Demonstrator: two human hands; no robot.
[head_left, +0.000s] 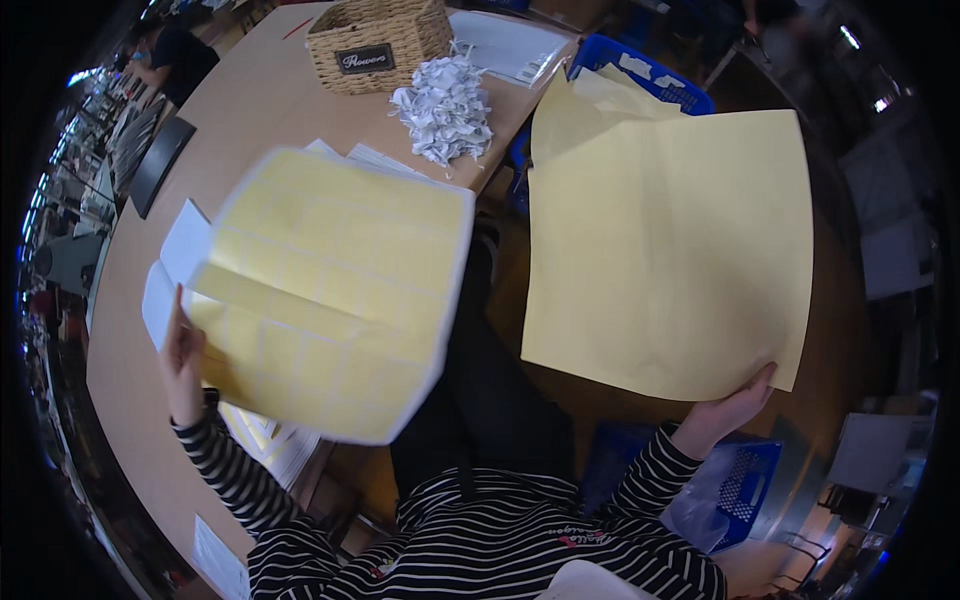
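Beside smooth tabletop [255, 115], left hand [183, 362] gripping gridded yellow sheet [335, 285], right hand [735, 402] gripping creased tan paper [665, 250]

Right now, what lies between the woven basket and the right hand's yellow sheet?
In the head view, a heap of white paper strips lies on the table between basket and sheet.

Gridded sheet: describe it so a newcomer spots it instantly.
Start at the big tan table on the left. Across its right edge in the view, the left grip holds a large yellow sheet. Pale grid lines and a whitish border distinguish it from the plain buff sheet in the right grip.
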